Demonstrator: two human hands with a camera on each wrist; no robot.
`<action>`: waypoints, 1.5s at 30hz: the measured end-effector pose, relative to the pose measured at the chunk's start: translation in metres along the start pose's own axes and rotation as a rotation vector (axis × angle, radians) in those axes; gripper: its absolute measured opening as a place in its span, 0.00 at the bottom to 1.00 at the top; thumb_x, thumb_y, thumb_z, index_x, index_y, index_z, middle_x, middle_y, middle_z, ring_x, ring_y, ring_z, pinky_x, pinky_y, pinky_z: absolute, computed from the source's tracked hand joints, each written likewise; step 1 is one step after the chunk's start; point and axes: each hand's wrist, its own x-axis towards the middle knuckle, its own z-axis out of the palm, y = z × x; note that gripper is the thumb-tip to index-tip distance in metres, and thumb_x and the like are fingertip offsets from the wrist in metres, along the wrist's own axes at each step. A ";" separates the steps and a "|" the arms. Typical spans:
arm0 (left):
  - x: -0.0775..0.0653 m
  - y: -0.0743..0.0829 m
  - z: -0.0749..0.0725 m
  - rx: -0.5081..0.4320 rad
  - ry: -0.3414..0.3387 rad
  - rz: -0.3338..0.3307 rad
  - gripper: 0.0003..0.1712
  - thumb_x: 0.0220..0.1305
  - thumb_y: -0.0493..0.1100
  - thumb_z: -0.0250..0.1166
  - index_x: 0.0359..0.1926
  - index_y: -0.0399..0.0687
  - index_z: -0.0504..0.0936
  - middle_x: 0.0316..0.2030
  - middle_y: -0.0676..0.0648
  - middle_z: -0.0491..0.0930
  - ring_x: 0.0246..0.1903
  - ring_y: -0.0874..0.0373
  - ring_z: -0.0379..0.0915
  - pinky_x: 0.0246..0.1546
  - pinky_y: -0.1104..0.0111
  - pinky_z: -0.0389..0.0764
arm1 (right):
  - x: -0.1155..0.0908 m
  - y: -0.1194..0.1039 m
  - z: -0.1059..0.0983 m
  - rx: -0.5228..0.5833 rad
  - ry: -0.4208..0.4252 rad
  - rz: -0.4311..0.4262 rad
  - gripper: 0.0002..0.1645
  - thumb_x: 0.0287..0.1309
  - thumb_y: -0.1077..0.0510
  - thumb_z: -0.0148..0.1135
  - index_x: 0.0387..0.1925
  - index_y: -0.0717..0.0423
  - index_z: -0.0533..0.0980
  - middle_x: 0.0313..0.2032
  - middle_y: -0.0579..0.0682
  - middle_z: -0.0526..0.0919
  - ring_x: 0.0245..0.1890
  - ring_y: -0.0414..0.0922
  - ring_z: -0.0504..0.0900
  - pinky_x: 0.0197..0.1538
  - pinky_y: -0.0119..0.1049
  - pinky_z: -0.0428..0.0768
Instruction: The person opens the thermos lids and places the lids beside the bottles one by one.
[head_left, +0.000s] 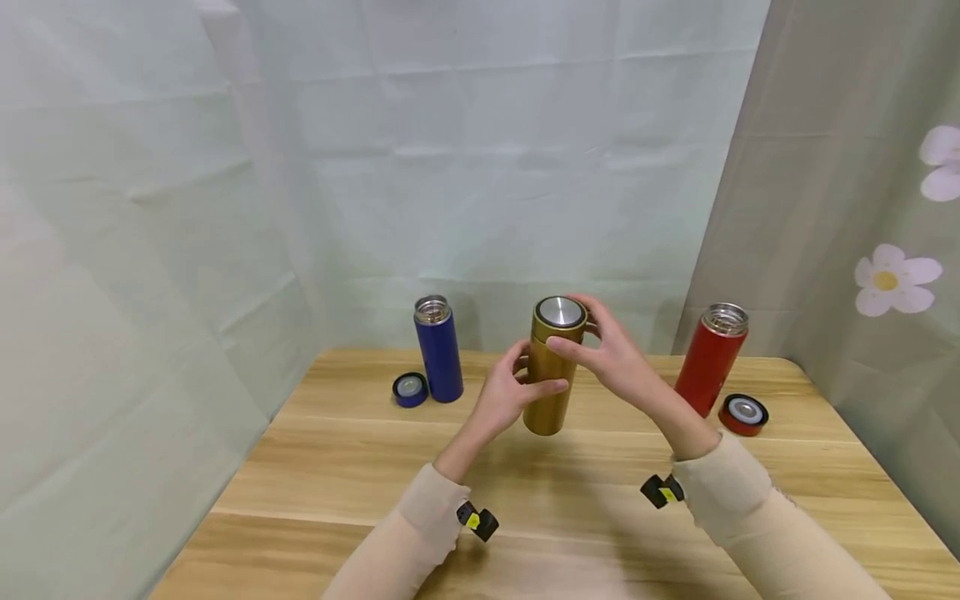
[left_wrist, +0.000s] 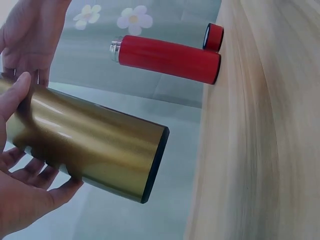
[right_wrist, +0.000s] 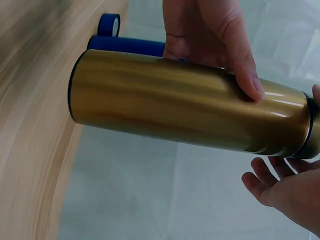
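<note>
A gold thermos flask with a silver-topped lid is held upright, slightly tilted, above the wooden table. My left hand grips its body from the left, thumb across the front. Around the lid end curl the fingers of my right hand, with the thumb at the front just below the lid. In the left wrist view the dark base of the gold flask hangs apart from the tabletop. The right wrist view shows the left thumb lying along the flask body.
At the back left stands an uncapped blue flask, its blue lid lying beside it. An uncapped red flask stands at the right, next to its red lid. Pale cloth hangs behind the table.
</note>
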 end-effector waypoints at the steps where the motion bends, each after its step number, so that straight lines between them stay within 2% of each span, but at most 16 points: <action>1: -0.001 0.001 0.000 0.002 -0.001 0.007 0.42 0.58 0.54 0.80 0.71 0.56 0.73 0.61 0.50 0.78 0.62 0.49 0.75 0.66 0.48 0.74 | 0.000 -0.001 0.000 -0.007 0.000 0.003 0.43 0.66 0.47 0.70 0.76 0.50 0.62 0.69 0.56 0.70 0.71 0.63 0.67 0.65 0.71 0.69; 7: -0.007 0.006 -0.002 0.016 -0.008 0.052 0.40 0.60 0.54 0.79 0.71 0.56 0.73 0.61 0.51 0.78 0.63 0.51 0.75 0.68 0.46 0.72 | 0.001 -0.008 -0.001 -0.012 0.018 -0.006 0.42 0.62 0.50 0.74 0.73 0.53 0.66 0.65 0.55 0.75 0.68 0.60 0.70 0.65 0.67 0.70; 12: -0.008 0.008 -0.003 0.036 -0.065 0.055 0.44 0.61 0.53 0.78 0.74 0.56 0.69 0.65 0.51 0.76 0.65 0.51 0.72 0.69 0.47 0.71 | 0.002 -0.011 -0.002 0.005 0.037 -0.012 0.42 0.60 0.50 0.75 0.70 0.55 0.67 0.63 0.54 0.75 0.68 0.58 0.70 0.68 0.67 0.67; 19: -0.008 0.005 -0.004 0.085 -0.147 0.050 0.48 0.61 0.49 0.79 0.76 0.51 0.64 0.64 0.47 0.76 0.65 0.51 0.73 0.67 0.50 0.74 | 0.005 -0.011 -0.001 0.038 0.051 0.007 0.42 0.59 0.48 0.76 0.69 0.54 0.68 0.62 0.53 0.76 0.67 0.58 0.72 0.66 0.65 0.70; 23: -0.008 0.004 -0.005 0.124 -0.138 0.034 0.47 0.60 0.52 0.79 0.75 0.52 0.66 0.64 0.48 0.77 0.65 0.52 0.74 0.66 0.50 0.75 | 0.005 -0.013 -0.004 0.008 0.012 0.001 0.40 0.60 0.49 0.75 0.69 0.53 0.68 0.62 0.53 0.76 0.65 0.58 0.72 0.66 0.65 0.70; 29: -0.008 0.007 -0.008 0.168 -0.083 0.017 0.47 0.56 0.54 0.81 0.74 0.54 0.69 0.63 0.49 0.78 0.63 0.51 0.75 0.63 0.52 0.78 | 0.008 -0.020 -0.008 -0.120 -0.065 -0.030 0.42 0.64 0.48 0.73 0.73 0.52 0.65 0.66 0.54 0.73 0.63 0.58 0.72 0.62 0.62 0.72; 36: -0.009 0.006 -0.008 0.194 -0.063 0.012 0.48 0.55 0.54 0.82 0.73 0.56 0.70 0.61 0.48 0.80 0.61 0.50 0.77 0.59 0.51 0.80 | 0.012 -0.030 -0.008 -0.266 -0.034 -0.055 0.40 0.62 0.48 0.75 0.70 0.58 0.71 0.63 0.57 0.75 0.58 0.55 0.75 0.61 0.55 0.74; 45: -0.016 0.005 -0.010 0.207 -0.112 -0.001 0.45 0.55 0.56 0.82 0.71 0.54 0.72 0.61 0.48 0.80 0.60 0.47 0.79 0.59 0.50 0.81 | 0.012 -0.029 -0.012 -0.255 -0.063 -0.076 0.35 0.58 0.49 0.79 0.63 0.55 0.77 0.57 0.52 0.80 0.54 0.54 0.75 0.55 0.50 0.75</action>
